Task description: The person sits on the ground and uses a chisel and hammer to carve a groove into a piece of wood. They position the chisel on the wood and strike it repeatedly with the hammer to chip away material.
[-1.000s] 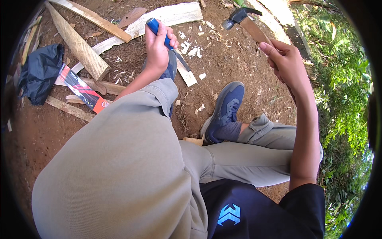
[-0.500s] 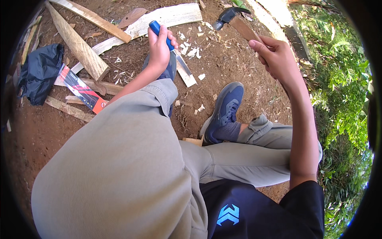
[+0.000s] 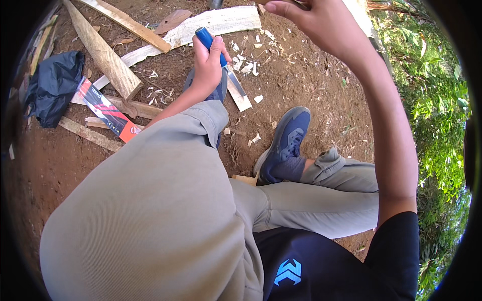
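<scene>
From the head camera, the left hand (image 3: 208, 65) is wrapped in a full fist around the blue handle of a chisel (image 3: 221, 57), fingers clamped tight; the blade slants down onto a small pale wood piece (image 3: 239, 95) lying on the red dirt beside the left knee. The right hand (image 3: 314, 20) is raised at the top edge, fingers curled together around something mostly cut off by the frame; what it grips cannot be told. Wood chips (image 3: 251, 52) lie scattered near the blade, with long planks (image 3: 108, 57) and a dark cloth (image 3: 52, 88) off to the left. The chisel looks stiff and light, sharp at the steel end, so the handle is likely the safe place to grip. The thin wood piece probably shifts or splits easily.
</scene>
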The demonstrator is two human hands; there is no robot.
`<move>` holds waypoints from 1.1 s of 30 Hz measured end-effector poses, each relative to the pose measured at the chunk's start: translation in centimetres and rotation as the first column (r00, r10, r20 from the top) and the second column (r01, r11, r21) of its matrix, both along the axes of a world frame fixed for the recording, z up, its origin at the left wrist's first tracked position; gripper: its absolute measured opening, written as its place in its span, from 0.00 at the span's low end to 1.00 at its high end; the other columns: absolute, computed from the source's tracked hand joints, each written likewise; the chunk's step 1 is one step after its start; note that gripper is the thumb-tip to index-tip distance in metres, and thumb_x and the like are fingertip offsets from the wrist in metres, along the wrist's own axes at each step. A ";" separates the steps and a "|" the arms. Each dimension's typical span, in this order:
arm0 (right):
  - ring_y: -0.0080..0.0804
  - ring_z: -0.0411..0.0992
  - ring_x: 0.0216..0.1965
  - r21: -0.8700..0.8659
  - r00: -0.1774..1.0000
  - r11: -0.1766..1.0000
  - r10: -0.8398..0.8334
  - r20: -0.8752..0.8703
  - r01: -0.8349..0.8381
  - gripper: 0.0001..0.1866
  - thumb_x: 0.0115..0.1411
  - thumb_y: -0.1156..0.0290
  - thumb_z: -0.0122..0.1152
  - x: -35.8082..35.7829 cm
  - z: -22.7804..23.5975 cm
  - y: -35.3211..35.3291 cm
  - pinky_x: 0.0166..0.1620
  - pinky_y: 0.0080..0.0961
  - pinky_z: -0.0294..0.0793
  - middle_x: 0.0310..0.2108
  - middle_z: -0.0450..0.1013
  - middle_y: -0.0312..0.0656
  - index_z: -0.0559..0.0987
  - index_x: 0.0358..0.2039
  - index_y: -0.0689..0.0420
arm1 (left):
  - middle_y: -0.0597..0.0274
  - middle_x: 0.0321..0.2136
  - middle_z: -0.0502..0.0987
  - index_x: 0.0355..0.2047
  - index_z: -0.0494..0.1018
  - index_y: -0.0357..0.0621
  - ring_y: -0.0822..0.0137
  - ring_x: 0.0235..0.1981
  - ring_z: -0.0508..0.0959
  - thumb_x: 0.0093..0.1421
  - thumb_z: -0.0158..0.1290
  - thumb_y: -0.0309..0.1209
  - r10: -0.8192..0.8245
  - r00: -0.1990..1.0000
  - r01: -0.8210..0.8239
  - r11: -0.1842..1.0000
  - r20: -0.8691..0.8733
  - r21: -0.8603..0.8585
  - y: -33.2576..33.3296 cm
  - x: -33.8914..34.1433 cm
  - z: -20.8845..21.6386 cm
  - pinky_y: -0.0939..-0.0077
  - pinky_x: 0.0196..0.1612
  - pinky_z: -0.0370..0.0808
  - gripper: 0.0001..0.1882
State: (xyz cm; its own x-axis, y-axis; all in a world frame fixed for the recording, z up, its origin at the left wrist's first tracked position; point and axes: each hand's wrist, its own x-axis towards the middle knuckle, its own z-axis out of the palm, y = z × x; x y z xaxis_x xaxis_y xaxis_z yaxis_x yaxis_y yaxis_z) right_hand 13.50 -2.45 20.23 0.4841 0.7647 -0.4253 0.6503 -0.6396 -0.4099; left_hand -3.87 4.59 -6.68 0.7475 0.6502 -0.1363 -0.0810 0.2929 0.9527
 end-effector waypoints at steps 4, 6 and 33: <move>0.46 0.81 0.31 0.000 0.952 0.983 0.178 0.248 -0.184 0.16 0.66 0.58 0.60 -1.3 2.6 3.6 0.36 0.42 0.78 0.29 0.80 0.54 0.86 0.43 0.56 | 0.61 0.33 0.70 0.46 0.58 0.46 0.71 0.27 0.75 0.76 0.43 0.37 0.021 1.000 -0.021 1.000 -0.020 0.014 -0.2 0.4 -0.1 0.74 0.34 0.75 0.10; 0.50 0.81 0.35 0.002 0.945 0.972 0.228 0.233 -0.235 0.15 0.65 0.59 0.60 -1.0 3.4 4.6 0.40 0.43 0.80 0.32 0.81 0.55 0.86 0.43 0.56 | 0.61 0.33 0.70 0.46 0.58 0.46 0.71 0.27 0.75 0.76 0.44 0.37 0.007 1.000 -0.006 1.000 -0.009 0.009 -0.5 1.0 -0.1 0.74 0.34 0.75 0.10; 0.57 0.80 0.35 0.068 0.963 0.970 0.220 0.153 -0.233 0.18 0.61 0.58 0.63 0.9 -3.3 6.6 0.42 0.46 0.78 0.31 0.80 0.60 0.85 0.36 0.63 | 0.61 0.33 0.70 0.44 0.59 0.46 0.71 0.27 0.75 0.77 0.39 0.43 0.012 1.000 -0.010 0.998 0.026 -0.057 -0.3 0.5 -0.5 0.73 0.32 0.77 0.13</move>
State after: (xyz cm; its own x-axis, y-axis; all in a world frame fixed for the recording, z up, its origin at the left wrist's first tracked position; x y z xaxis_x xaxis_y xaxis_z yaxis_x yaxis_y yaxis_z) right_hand 14.43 4.11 16.92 0.3451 0.8914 -0.2936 0.8299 -0.4360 -0.3482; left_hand -3.38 4.33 -7.16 0.7441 0.6502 -0.1535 -0.1098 0.3457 0.9319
